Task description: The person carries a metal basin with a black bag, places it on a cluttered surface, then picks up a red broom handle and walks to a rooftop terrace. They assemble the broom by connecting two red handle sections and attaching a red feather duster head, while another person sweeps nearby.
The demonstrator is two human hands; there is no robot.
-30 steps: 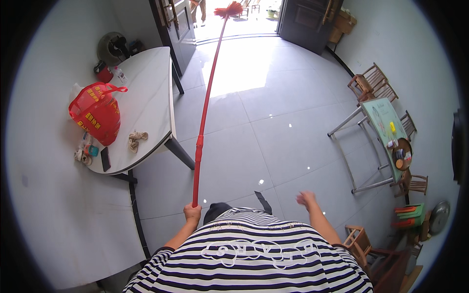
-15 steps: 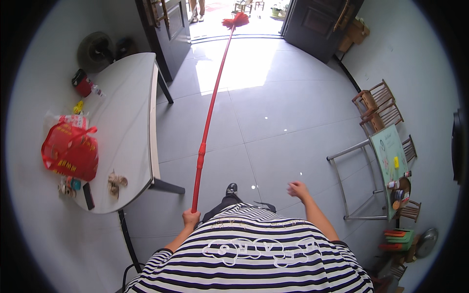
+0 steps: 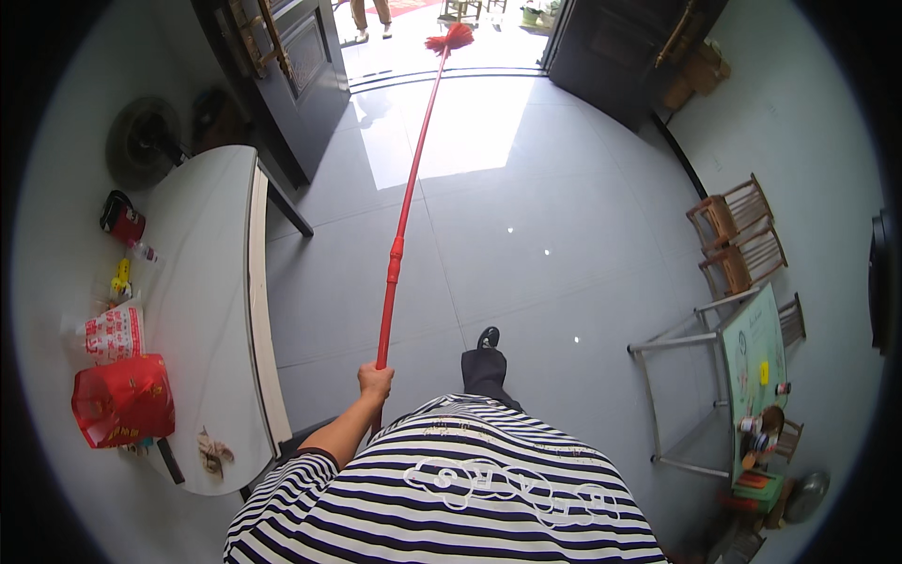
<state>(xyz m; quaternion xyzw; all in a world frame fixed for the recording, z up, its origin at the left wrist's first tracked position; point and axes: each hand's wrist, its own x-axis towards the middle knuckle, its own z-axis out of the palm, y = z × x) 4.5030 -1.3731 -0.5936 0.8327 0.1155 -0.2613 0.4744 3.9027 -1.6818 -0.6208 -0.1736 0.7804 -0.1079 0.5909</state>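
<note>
My left hand (image 3: 376, 380) is closed round the lower part of a long-handled red duster (image 3: 394, 258). A thicker joint shows on its pole a little ahead of the hand, and the pole slants forward across the room. Its bushy red head (image 3: 449, 39) appears in the bright doorway at the far end. Whether that head touches anything cannot be made out. The short end of the pole passes behind my hand, close to my striped shirt. My right hand is out of the picture.
A white table (image 3: 202, 282) on the left holds a red bag (image 3: 124, 399), a bottle (image 3: 144, 251) and other things. Dark door leaves (image 3: 301, 70) flank the doorway, where a person's legs (image 3: 372, 14) show outside. Wooden chairs (image 3: 747, 211) and a green-topped folding table (image 3: 747, 348) line the right wall.
I have stepped forward, and the table on the left has slid back in view. My left hand has moved up and forward with the duster. My right hand has gone out of view.
</note>
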